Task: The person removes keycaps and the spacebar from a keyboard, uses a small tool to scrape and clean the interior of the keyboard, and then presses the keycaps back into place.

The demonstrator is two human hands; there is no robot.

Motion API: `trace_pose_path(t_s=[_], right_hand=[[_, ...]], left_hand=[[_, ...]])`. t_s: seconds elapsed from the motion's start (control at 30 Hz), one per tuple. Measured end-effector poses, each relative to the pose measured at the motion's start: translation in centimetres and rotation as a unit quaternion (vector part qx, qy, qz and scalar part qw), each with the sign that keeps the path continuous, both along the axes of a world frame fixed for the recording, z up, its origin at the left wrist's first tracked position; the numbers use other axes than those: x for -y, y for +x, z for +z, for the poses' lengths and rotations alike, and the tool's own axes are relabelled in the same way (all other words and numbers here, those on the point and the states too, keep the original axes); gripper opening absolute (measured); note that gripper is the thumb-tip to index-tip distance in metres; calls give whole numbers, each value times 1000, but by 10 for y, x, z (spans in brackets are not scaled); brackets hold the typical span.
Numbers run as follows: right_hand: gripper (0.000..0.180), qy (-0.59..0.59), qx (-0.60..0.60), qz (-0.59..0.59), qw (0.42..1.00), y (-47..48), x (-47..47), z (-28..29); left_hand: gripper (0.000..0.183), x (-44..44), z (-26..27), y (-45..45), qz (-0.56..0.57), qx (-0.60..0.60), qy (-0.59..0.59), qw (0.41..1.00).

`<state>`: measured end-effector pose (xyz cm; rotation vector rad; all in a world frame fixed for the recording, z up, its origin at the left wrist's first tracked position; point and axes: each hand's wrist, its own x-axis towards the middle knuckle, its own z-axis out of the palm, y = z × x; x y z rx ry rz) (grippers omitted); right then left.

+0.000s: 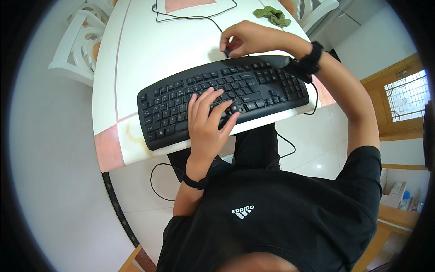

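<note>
A black computer keyboard (pixel 217 90) lies at the table's near edge, its right end angled away from me. My left hand (pixel 208 117) rests palm down over its lower middle, fingers spread on the keys. The tips of its thumb and forefinger lie either side of a key bearing a logo (pixel 234 107). Just beyond the keyboard's back edge, my right hand (pixel 243 39) pinches a small black object (pixel 227 52). What this object is remains unclear, as the fingers cover part of it. A thin black cable (pixel 212 19) passes behind that hand.
The white table (pixel 166 40) has pink inlays, and a green cloth (pixel 273 16) lies at its far right. White chairs (pixel 73 44) stand to the left and far right. Another cable (pixel 292 142) loops below the tabletop. A wooden door (pixel 377 91) is on the right.
</note>
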<state>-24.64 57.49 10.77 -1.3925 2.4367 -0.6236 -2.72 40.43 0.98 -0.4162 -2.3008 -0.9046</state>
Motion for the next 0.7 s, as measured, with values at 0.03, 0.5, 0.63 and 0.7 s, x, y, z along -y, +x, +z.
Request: trace_pose_path(t_s=[0.03, 0.5, 0.63, 0.7], right_hand=[[24, 0, -7, 12, 1000, -3, 10, -6], [52, 87, -94, -35, 991, -39, 29, -44], [53, -16, -124, -56, 991, -14, 16, -4], [35, -98, -166, -20, 981, 5, 2, 19]], left_hand=[[28, 2, 2, 1, 6, 0, 2, 1000], [29, 29, 10, 17, 105, 5, -15, 994], [30, 28, 12, 19, 105, -7, -14, 994], [30, 28, 12, 23, 95, -10, -2, 995]])
